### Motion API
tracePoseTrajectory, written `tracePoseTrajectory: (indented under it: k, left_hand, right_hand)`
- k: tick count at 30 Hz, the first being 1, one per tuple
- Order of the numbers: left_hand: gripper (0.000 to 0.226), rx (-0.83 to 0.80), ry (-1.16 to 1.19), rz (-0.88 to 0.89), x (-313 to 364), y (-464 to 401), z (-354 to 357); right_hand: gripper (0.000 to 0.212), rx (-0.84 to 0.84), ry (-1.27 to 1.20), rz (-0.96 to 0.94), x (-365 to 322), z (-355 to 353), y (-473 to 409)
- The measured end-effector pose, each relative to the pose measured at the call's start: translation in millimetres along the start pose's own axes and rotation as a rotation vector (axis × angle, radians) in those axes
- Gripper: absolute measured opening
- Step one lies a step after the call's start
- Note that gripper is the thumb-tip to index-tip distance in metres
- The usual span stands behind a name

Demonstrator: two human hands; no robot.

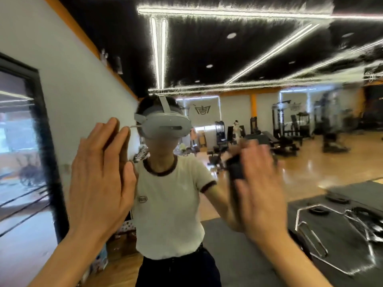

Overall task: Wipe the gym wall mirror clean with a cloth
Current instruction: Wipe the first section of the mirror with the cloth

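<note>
Mirror (207,125): filled the view. Left hand (99,183): flat, fingers straight, on the glass. Right hand (259,183): blurred, fingers extended, pressing dark cloth (235,168) against the glass, centre-right.

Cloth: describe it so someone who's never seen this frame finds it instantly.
Start at the wall mirror filling the view, with the person's reflection at its centre. Right of that reflection, the right hand presses flat on the glass. The cloth is the dark, motion-blurred wad under its fingers; the left hand holds nothing.
</note>
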State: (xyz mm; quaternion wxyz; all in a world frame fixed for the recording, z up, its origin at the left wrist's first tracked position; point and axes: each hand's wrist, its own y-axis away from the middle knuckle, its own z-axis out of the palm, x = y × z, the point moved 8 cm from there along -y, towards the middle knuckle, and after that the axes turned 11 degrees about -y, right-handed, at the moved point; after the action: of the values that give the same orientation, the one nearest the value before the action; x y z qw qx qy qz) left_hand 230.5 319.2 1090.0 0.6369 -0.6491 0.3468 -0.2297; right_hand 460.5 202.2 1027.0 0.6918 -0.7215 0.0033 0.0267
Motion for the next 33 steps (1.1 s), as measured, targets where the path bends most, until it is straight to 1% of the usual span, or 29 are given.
tracePoseTrajectory:
  k: [1, 2, 3, 4, 5, 7, 8, 10, 11, 12, 13, 14, 17, 18, 19, 20, 21, 24, 25, 26, 27, 28, 31, 32, 33]
  left_hand:
    - [0.053, 0.014, -0.002, 0.008, 0.7, 1.0, -2.3]
    - [0.052, 0.016, -0.003, 0.027, 2.0, -0.4, -4.6]
    - [0.052, 0.033, -0.022, 0.036, 2.7, -1.6, -7.6]
    - [0.051, 0.033, -0.053, 0.047, 4.2, -2.2, -7.7]
    - [0.051, 0.034, -0.052, 0.051, 4.6, -3.0, -7.8]
    - [0.052, 0.024, -0.046, 0.041, 4.0, -3.5, -7.0]
    - [0.052, 0.025, -0.058, 0.041, 3.9, -2.7, -6.6]
    - [0.052, 0.006, -0.051, 0.036, 2.9, -2.1, -5.2]
    - [0.052, 0.010, -0.063, 0.036, 2.0, -1.4, -5.1]
    - [0.052, 0.013, -0.076, 0.040, 1.4, -1.1, -4.5]
    - [0.052, 0.010, -0.076, 0.042, 0.4, -1.0, -3.7]
    - [0.052, 0.004, -0.072, 0.041, -0.1, -1.2, -3.4]
    - [0.053, 0.003, -0.067, 0.040, -0.2, -0.3, -4.0]
    - [0.053, 0.000, -0.067, 0.037, 0.4, -0.3, -4.1]
    - [0.053, -0.004, -0.071, 0.038, 0.8, 0.0, -3.7]
    - [0.053, -0.007, -0.068, 0.040, 1.2, -0.1, -3.6]
    - [0.053, -0.008, -0.065, 0.040, 1.1, -0.6, -3.5]
    - [0.055, -0.014, -0.064, 0.043, 0.8, -0.7, -2.2]
    - [0.055, -0.013, -0.062, 0.041, 0.7, -0.3, -2.4]
    - [0.055, -0.012, -0.056, 0.036, 0.3, -0.5, -2.8]
    - [0.055, -0.012, -0.051, 0.033, 0.0, -0.7, -3.1]
    - [0.055, -0.015, -0.049, 0.034, 0.0, -0.8, -2.9]
    - [0.055, -0.027, -0.056, 0.033, -0.2, -0.2, -2.4]
    - [0.055, -0.030, -0.058, 0.033, -0.3, 0.1, -1.8]
    - [0.055, -0.034, -0.061, 0.035, -0.4, 0.5, -1.2]
  right_hand:
    - [0.059, 0.074, -0.016, 0.186, 32.9, -16.4, 4.3]
    - [0.059, 0.147, -0.041, 0.326, 56.5, -31.5, 6.4]
    - [0.057, 0.204, -0.054, 0.419, 68.0, -38.4, 9.7]
    - [0.057, 0.241, -0.041, 0.466, 63.0, -37.8, 10.4]
    - [0.058, 0.242, -0.028, 0.449, 44.2, -28.8, 4.5]
    - [0.063, 0.139, -0.012, 0.301, -10.9, 2.3, -14.6]
    - [0.063, 0.072, 0.003, 0.176, -45.1, 21.1, -22.0]
    - [0.056, -0.082, 0.019, -0.117, -104.6, 51.7, -21.9]
    - [0.052, -0.133, 0.014, -0.242, -117.2, 55.7, -21.5]
    - [0.050, -0.153, 0.025, -0.318, -113.7, 52.1, -22.2]
    - [0.049, -0.138, 0.035, -0.329, -98.5, 42.9, -22.6]
    - [0.050, -0.105, 0.034, -0.249, -72.7, 31.2, -23.1]
    - [0.054, 0.133, -0.032, 0.236, 20.6, -13.9, -14.9]
    - [0.052, 0.206, -0.043, 0.334, 30.2, -19.7, -12.0]
    - [0.052, 0.246, -0.028, 0.376, 24.7, -16.8, -13.5]
    - [0.051, 0.250, -0.002, 0.347, 5.9, -7.3, -19.6]
    - [0.051, 0.225, 0.018, 0.261, -23.8, 7.0, -30.0]
    - [0.050, 0.020, 0.000, -0.134, -116.0, 54.8, -48.6]
    - [0.049, -0.036, -0.001, -0.222, -127.3, 58.7, -50.9]
    - [0.049, -0.060, 0.008, -0.264, -124.4, 54.5, -53.6]
    - [0.049, -0.059, 0.017, -0.250, -108.6, 45.4, -54.6]
    - [0.050, -0.030, 0.021, -0.181, -82.3, 32.9, -54.6]
    - [0.050, 0.165, -0.007, 0.198, 6.5, -12.7, -50.3]
    - [0.050, 0.225, -0.005, 0.282, 14.3, -17.7, -48.5]
    - [0.050, 0.254, 0.009, 0.319, 6.3, -13.0, -49.7]
